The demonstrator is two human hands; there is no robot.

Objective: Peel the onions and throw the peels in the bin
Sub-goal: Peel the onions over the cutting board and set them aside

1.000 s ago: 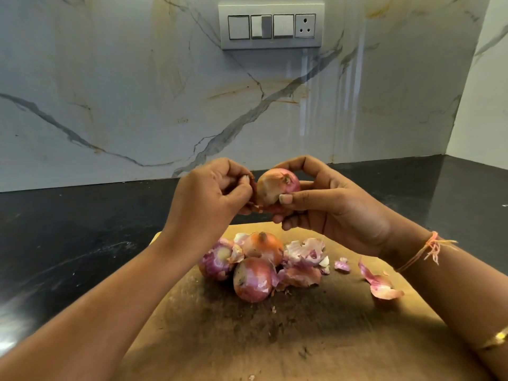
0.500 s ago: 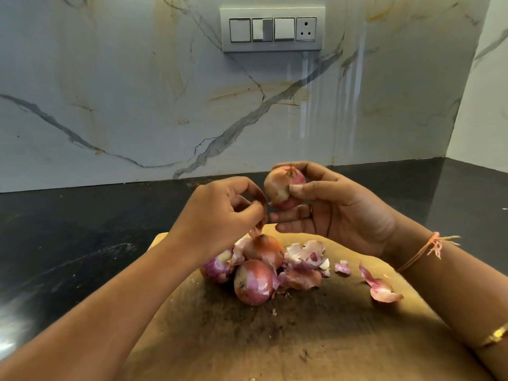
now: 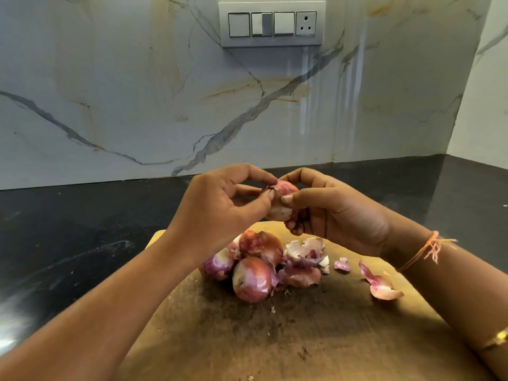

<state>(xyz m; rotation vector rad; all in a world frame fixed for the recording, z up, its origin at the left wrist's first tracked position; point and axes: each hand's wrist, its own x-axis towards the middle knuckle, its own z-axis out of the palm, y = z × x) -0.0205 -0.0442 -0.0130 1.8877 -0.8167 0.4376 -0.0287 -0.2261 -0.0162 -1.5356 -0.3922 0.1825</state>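
One onion (image 3: pixel 279 213) mid-peel, frame centre: right grip (image 3: pixel 338 213) wraps it, left grip (image 3: pixel 220 207) pinches top skin (papery); next likely needs steady downward pull.

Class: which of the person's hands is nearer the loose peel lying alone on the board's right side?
Right. The right hand, gripping an onion, is up and left of the peel; the left hand, pinching the onion's skin, is farther left, beyond that onion.
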